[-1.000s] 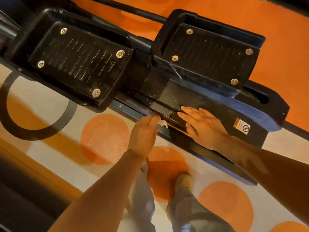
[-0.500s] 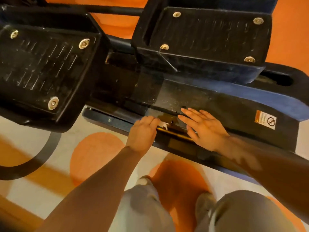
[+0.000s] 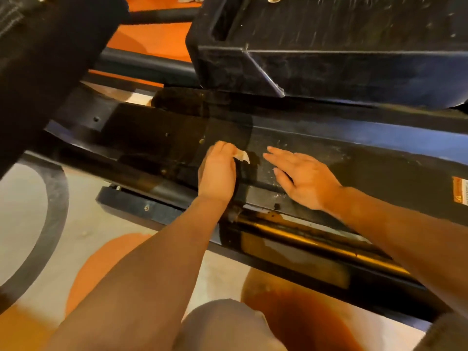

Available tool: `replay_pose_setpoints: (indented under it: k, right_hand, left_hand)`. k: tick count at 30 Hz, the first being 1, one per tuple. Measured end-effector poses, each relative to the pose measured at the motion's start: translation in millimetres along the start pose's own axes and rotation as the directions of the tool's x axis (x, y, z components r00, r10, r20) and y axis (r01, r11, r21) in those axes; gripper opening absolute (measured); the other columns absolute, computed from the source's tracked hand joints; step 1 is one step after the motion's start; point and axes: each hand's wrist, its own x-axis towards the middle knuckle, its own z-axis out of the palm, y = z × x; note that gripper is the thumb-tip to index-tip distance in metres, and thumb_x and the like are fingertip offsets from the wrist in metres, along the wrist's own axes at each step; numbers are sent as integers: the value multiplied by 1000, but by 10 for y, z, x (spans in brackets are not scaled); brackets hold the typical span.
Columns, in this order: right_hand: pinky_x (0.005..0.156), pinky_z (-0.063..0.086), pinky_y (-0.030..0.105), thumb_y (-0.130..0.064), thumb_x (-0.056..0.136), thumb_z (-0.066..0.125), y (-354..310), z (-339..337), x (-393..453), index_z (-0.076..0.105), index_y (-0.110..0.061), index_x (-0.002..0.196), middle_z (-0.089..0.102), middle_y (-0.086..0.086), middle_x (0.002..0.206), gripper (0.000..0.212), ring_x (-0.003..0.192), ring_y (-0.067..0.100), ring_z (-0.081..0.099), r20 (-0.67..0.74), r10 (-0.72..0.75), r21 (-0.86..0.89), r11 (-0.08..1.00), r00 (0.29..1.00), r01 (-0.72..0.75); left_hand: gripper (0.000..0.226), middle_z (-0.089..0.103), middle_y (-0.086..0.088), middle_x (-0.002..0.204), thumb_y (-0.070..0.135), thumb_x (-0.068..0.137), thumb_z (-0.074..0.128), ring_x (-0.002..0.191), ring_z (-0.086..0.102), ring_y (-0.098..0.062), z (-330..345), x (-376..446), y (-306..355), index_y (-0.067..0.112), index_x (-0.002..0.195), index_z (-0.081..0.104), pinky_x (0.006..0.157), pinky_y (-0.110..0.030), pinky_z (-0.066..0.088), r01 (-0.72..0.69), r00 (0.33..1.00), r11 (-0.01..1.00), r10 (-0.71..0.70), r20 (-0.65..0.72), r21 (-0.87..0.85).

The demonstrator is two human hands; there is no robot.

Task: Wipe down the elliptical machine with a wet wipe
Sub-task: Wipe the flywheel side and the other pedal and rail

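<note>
We see our left hand (image 3: 217,172) curled over a small wet wipe (image 3: 241,156), a pale corner of which sticks out past our fingertips; the hand presses the wipe against the sloping black side cover of the elliptical machine (image 3: 342,158), just below its upper edge. Our right hand (image 3: 304,178) lies flat beside it on the same dusty panel, fingers straight and slightly spread, holding nothing. The two hands are near each other but apart. Above them sits a black foot pedal (image 3: 329,46), and another pedal (image 3: 50,59) fills the upper left. Below our wrists a brass-coloured rail (image 3: 316,243) runs along the machine's base. A warning sticker (image 3: 459,190) shows at the right edge, over the orange-and-cream patterned floor (image 3: 30,198)
</note>
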Motion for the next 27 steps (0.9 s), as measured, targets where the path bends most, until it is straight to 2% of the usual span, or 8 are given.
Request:
replay_pose_setpoints:
  k: [4,7,9,11,13,16,21,27]
  right_hand:
    - [116,19,30,-30,103,36,189,36,146,34,-25,149,28,-5,156,46,143,12,28,-24,0,55,998,1000,1]
    - [112,15,23,-28,103,37,226,105,124,36,-25,148,32,-5,155,45,142,12,30,17,3,76,997,1000,-5]
    - [112,16,23,-28,103,37,228,156,88,36,-25,148,33,-4,154,45,142,12,30,39,-19,76,997,999,16]
    - [114,17,25,-28,103,37,226,164,95,36,-25,148,33,-4,155,45,143,12,29,45,-45,65,997,998,42]
    - [115,15,27,-28,103,38,211,127,174,35,-26,148,31,-5,155,46,144,12,25,37,-82,50,996,996,80]
    - [118,4,26,-27,104,34,104,122,372,26,-26,152,18,-8,159,49,147,7,10,73,-179,10,984,981,179]
    - [109,-13,17,-32,106,24,-71,309,757,10,-25,154,3,-8,161,51,145,3,-6,291,-243,-38,964,925,265]
    - [103,-20,6,-35,106,23,-37,258,942,15,-31,154,4,-14,160,49,142,-2,-5,426,-362,-15,913,829,407]
  left_hand:
    - [23,63,-12,113,11,97,50,104,60,-30,168,238,81,8,114,66,92,-43,49,155,956,987,-161,244,44]
    - [24,66,-9,100,25,102,48,95,64,-28,235,150,82,11,106,67,82,-37,52,134,924,982,-172,343,133]
    - [26,64,-9,96,27,104,42,89,63,-27,225,21,-8,13,97,62,78,-37,52,60,937,991,-98,334,122]
    - [31,65,-10,108,29,104,38,100,61,-26,206,-83,-100,13,106,65,94,-38,47,-45,947,996,20,322,72]
    - [39,66,-7,120,32,103,35,115,59,-22,212,-140,-177,13,114,68,110,-31,28,-199,950,979,184,252,36]
    - [59,62,-4,133,42,97,20,130,52,-17,152,-249,-320,15,125,64,119,-35,17,-268,943,948,222,247,170]
    - [50,64,-11,129,34,101,31,125,57,-25,-64,-486,-737,7,121,68,111,-45,31,-292,955,857,287,77,425]
    - [46,69,-7,120,28,100,34,112,65,-25,20,-501,-806,8,117,71,103,-44,44,-344,911,847,405,-73,406]
